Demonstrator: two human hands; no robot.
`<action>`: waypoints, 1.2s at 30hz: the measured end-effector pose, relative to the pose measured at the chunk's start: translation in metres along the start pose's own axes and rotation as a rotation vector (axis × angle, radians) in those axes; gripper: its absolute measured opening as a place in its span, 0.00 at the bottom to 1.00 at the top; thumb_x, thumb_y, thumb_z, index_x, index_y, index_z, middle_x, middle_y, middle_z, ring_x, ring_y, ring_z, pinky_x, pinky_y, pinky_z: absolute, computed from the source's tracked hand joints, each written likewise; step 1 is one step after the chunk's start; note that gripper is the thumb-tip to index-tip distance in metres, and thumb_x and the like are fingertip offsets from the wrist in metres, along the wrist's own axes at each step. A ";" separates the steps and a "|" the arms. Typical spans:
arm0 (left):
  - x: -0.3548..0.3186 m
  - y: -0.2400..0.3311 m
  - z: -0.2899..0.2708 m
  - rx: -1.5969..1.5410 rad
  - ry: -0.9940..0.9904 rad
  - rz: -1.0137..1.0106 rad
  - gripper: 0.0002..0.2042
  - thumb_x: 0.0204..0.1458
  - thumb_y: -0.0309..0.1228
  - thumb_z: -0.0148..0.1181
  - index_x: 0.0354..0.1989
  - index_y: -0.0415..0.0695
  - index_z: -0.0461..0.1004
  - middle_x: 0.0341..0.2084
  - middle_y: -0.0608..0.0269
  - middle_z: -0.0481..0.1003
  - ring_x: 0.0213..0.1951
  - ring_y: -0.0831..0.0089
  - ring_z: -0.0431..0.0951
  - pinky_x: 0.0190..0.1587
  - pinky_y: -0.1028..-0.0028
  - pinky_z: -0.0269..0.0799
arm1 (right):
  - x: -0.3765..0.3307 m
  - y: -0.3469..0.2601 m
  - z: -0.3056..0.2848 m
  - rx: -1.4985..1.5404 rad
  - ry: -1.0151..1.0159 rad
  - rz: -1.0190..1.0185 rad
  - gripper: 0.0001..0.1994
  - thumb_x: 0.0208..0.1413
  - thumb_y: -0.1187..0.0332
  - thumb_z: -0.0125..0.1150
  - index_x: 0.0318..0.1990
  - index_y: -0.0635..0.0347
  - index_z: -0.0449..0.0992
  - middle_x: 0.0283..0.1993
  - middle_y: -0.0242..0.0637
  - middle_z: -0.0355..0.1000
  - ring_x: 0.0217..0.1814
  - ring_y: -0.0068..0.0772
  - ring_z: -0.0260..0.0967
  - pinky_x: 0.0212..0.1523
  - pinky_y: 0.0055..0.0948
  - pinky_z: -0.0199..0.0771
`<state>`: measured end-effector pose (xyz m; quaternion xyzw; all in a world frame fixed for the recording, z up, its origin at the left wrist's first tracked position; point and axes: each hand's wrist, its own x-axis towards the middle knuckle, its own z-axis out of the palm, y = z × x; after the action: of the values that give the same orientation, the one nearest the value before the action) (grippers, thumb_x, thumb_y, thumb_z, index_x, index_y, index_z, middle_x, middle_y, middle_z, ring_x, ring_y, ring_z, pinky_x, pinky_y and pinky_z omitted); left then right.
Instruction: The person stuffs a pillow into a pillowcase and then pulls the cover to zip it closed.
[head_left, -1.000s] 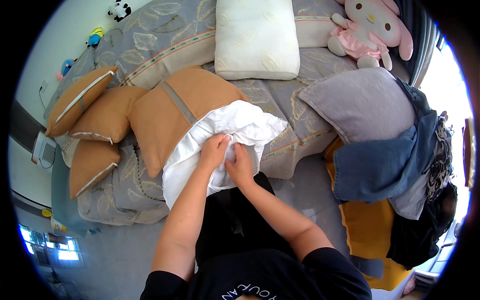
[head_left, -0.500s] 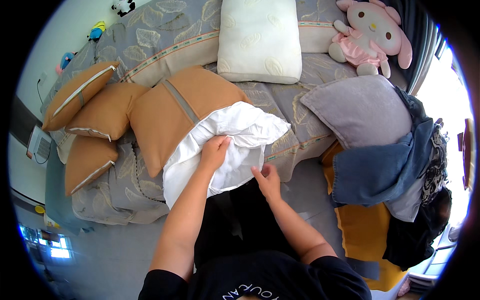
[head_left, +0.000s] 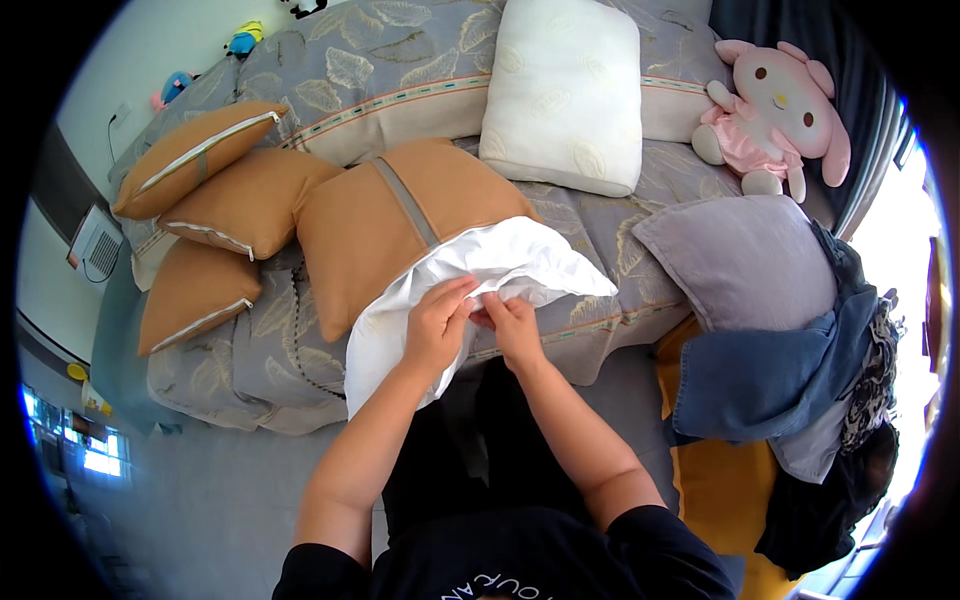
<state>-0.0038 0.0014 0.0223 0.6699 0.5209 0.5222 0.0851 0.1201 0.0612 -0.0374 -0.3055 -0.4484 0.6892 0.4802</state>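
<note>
A large brown cushion (head_left: 390, 215) with a grey stripe lies on the sofa's front part. From its near side, a loose white inner cover (head_left: 530, 250) spills out and hangs past the seat edge. My left hand (head_left: 438, 322) is closed on the rim of this white cloth, thumb and fingers pinched together. Close beside it, almost touching, my right hand (head_left: 510, 328) pinches the same rim. Fingers hide the exact bit of cloth between the two hands.
Several smaller brown zipped cushions (head_left: 245, 200) are piled at the left. Behind stands a white pillow (head_left: 562, 100), with a pink plush toy (head_left: 775, 115) farther right. A grey cushion (head_left: 740, 260) and draped blue clothing (head_left: 755, 375) lie on the right. The patterned sofa (head_left: 400, 100) spans the back.
My right hand has moved left and up to meet my left hand at the white cloth. The cloth's thin hanging part is now gathered up. The whole view has shifted slightly.
</note>
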 end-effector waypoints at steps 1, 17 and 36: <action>-0.001 0.007 -0.008 0.112 -0.017 0.053 0.14 0.54 0.27 0.58 0.48 0.40 0.77 0.49 0.51 0.74 0.50 0.56 0.74 0.52 0.63 0.70 | 0.008 -0.007 0.012 0.158 -0.008 -0.001 0.11 0.62 0.67 0.54 0.37 0.66 0.78 0.35 0.34 0.76 0.36 0.22 0.70 0.35 0.23 0.70; -0.025 -0.037 -0.005 0.716 -0.169 0.225 0.03 0.39 0.27 0.58 0.23 0.48 0.71 0.25 0.66 0.69 0.30 0.65 0.73 0.28 0.66 0.69 | -0.047 -0.077 0.004 -0.981 0.202 -1.039 0.12 0.46 0.75 0.65 0.41 0.60 0.78 0.49 0.46 0.73 0.52 0.50 0.69 0.52 0.38 0.69; -0.036 -0.036 0.012 0.714 -0.208 0.229 0.05 0.42 0.29 0.54 0.29 0.46 0.72 0.26 0.64 0.69 0.33 0.65 0.71 0.33 0.68 0.68 | 0.060 0.001 0.008 -1.644 -0.033 -0.420 0.31 0.54 0.44 0.52 0.57 0.58 0.71 0.58 0.51 0.68 0.64 0.50 0.61 0.61 0.53 0.53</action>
<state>-0.0132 -0.0056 -0.0287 0.7606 0.5802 0.2435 -0.1598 0.0916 0.1143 -0.0344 -0.4578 -0.8611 0.0451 0.2168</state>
